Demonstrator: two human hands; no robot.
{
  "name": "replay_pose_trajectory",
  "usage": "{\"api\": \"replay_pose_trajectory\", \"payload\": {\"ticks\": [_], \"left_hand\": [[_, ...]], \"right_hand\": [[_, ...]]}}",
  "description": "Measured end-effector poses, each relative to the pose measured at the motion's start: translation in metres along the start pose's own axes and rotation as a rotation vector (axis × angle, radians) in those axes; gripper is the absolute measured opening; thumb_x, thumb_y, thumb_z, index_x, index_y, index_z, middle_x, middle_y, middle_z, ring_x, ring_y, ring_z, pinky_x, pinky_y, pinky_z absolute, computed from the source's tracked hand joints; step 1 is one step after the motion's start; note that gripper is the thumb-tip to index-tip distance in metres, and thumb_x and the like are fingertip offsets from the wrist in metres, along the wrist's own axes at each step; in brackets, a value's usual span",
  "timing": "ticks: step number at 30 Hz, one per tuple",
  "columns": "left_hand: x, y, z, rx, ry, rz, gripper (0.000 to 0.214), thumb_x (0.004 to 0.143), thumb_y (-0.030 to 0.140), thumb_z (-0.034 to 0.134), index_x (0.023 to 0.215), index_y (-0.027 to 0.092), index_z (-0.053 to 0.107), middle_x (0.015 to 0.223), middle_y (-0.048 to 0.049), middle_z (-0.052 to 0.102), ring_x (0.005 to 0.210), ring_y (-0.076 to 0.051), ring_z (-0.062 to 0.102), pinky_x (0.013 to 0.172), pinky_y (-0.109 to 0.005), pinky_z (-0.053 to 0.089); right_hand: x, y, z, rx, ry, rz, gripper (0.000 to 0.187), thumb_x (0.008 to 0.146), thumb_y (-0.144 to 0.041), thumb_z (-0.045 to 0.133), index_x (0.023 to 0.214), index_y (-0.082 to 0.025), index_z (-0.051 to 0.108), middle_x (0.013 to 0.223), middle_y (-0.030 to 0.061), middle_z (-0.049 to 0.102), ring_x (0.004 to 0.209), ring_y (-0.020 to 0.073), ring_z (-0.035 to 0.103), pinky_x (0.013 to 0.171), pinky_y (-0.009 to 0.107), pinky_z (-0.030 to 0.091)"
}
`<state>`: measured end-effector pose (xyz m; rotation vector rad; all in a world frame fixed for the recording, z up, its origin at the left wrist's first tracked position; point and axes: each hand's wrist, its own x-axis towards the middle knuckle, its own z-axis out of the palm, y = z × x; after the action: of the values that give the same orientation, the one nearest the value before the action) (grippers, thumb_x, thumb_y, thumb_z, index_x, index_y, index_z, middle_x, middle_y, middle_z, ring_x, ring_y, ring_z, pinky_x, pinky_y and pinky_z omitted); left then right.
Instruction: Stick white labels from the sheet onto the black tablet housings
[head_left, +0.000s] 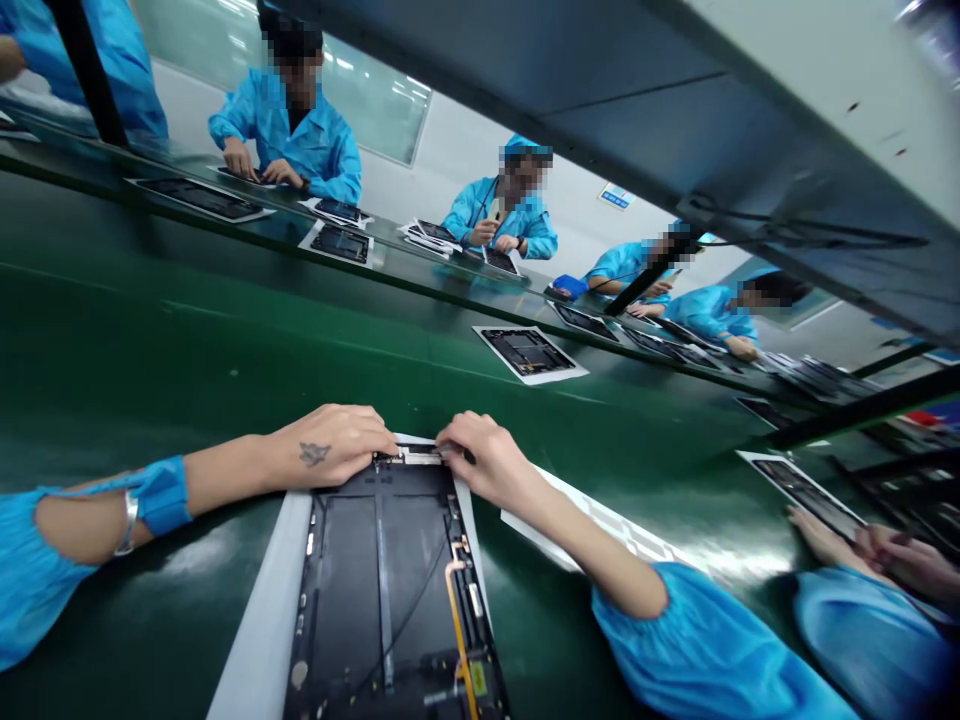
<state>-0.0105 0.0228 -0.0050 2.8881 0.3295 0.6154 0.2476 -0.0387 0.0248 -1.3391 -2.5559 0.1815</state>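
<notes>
An opened tablet chassis (390, 590) lies face down on a white sheet (259, 630) in front of me, with dark internals, a thin black cable and an orange flex strip showing. My left hand (330, 447) rests curled on its far left corner. My right hand (484, 455) is at the far right corner, fingers bent and pressed together on a small pale strip (420, 456) along the top edge. What the fingertips pinch is too small to make out.
The green conveyor belt (150, 330) runs across, carrying another opened tablet (529, 352) on a white sheet. Several people in blue coats work at more tablets along the far side. A co-worker's hands (862, 545) hold a tablet at right. A grey overhead rail (750, 130) hangs above.
</notes>
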Motion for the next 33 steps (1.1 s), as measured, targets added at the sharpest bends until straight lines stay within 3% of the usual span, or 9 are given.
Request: {"api": "replay_pose_trajectory", "payload": {"ticks": [2, 5, 9, 13, 16, 24, 28, 31, 33], "left_hand": [[0.000, 0.000, 0.000, 0.011, 0.007, 0.005, 0.033, 0.094, 0.007, 0.042, 0.112, 0.016, 0.067, 0.113, -0.0052, 0.073, 0.102, -0.021, 0.064, 0.089, -0.031, 0.051], [-0.001, 0.000, 0.000, 0.026, 0.018, 0.023, 0.032, 0.094, 0.007, 0.042, 0.112, 0.015, 0.068, 0.113, -0.0056, 0.073, 0.102, -0.021, 0.064, 0.089, -0.032, 0.051], [-0.001, 0.000, 0.000, 0.032, 0.007, 0.025, 0.032, 0.094, 0.007, 0.042, 0.113, 0.016, 0.067, 0.113, -0.0057, 0.073, 0.103, -0.021, 0.064, 0.090, -0.032, 0.051], [0.000, 0.001, -0.001, 0.003, 0.019, 0.017, 0.034, 0.093, 0.007, 0.041, 0.112, 0.016, 0.068, 0.112, -0.0061, 0.073, 0.101, -0.021, 0.063, 0.088, -0.032, 0.051], [0.002, 0.002, -0.001, -0.038, 0.015, -0.004, 0.035, 0.094, 0.006, 0.040, 0.112, 0.016, 0.068, 0.112, -0.0064, 0.072, 0.100, -0.021, 0.062, 0.087, -0.032, 0.051], [0.003, -0.002, 0.000, -0.133, 0.020, 0.001, 0.032, 0.099, 0.011, 0.039, 0.112, 0.017, 0.068, 0.109, -0.0075, 0.072, 0.098, -0.020, 0.059, 0.086, -0.033, 0.050], [0.001, -0.003, -0.001, -0.079, 0.013, -0.026, 0.032, 0.102, 0.015, 0.039, 0.122, 0.020, 0.063, 0.117, -0.0073, 0.069, 0.109, -0.021, 0.056, 0.093, -0.036, 0.045], [0.000, -0.001, -0.003, 0.061, 0.008, -0.143, 0.033, 0.103, 0.021, 0.039, 0.132, 0.020, 0.055, 0.126, -0.0099, 0.061, 0.116, -0.023, 0.052, 0.097, -0.038, 0.044], [0.001, 0.003, -0.006, 0.193, -0.051, -0.269, 0.028, 0.103, 0.025, 0.039, 0.120, 0.016, 0.058, 0.115, -0.0114, 0.061, 0.103, -0.024, 0.056, 0.087, -0.037, 0.047]], "right_hand": [[-0.011, -0.002, 0.009, 0.081, 0.055, -0.056, 0.023, 0.089, -0.005, 0.056, 0.105, -0.017, 0.067, 0.086, 0.0041, 0.065, 0.082, 0.0185, 0.057, 0.074, 0.030, 0.036], [-0.020, -0.006, 0.009, 0.109, -0.037, -0.131, 0.027, 0.093, -0.014, 0.059, 0.118, -0.020, 0.067, 0.089, 0.0047, 0.065, 0.084, 0.0186, 0.058, 0.074, 0.031, 0.037], [-0.021, -0.001, -0.001, 0.098, -0.086, -0.040, 0.019, 0.091, -0.012, 0.060, 0.104, -0.019, 0.072, 0.085, 0.0045, 0.066, 0.082, 0.0189, 0.061, 0.073, 0.030, 0.039], [-0.018, 0.004, 0.002, 0.276, 0.066, 0.044, 0.023, 0.089, -0.005, 0.054, 0.088, -0.019, 0.071, 0.080, 0.0030, 0.066, 0.078, 0.0177, 0.062, 0.072, 0.029, 0.043], [-0.015, 0.001, 0.010, 0.339, 0.126, 0.058, 0.023, 0.093, -0.012, 0.051, 0.098, -0.021, 0.072, 0.085, 0.0042, 0.066, 0.083, 0.0194, 0.062, 0.075, 0.031, 0.045], [-0.009, -0.009, 0.020, 0.159, 0.021, 0.001, 0.038, 0.093, -0.006, 0.044, 0.120, -0.023, 0.065, 0.095, 0.0064, 0.061, 0.091, 0.0218, 0.056, 0.077, 0.035, 0.039], [-0.009, -0.007, 0.022, 0.075, 0.001, -0.041, 0.037, 0.095, -0.007, 0.044, 0.121, -0.024, 0.064, 0.093, 0.0062, 0.060, 0.089, 0.0217, 0.055, 0.075, 0.035, 0.037], [-0.009, -0.004, 0.025, 0.113, 0.135, -0.024, 0.030, 0.095, -0.009, 0.044, 0.109, -0.022, 0.067, 0.089, 0.0061, 0.062, 0.086, 0.0214, 0.057, 0.075, 0.035, 0.038], [-0.007, -0.001, 0.027, 0.197, 0.293, 0.039, 0.025, 0.096, -0.013, 0.043, 0.100, -0.022, 0.067, 0.088, 0.0061, 0.065, 0.085, 0.0214, 0.059, 0.076, 0.035, 0.041]]}}
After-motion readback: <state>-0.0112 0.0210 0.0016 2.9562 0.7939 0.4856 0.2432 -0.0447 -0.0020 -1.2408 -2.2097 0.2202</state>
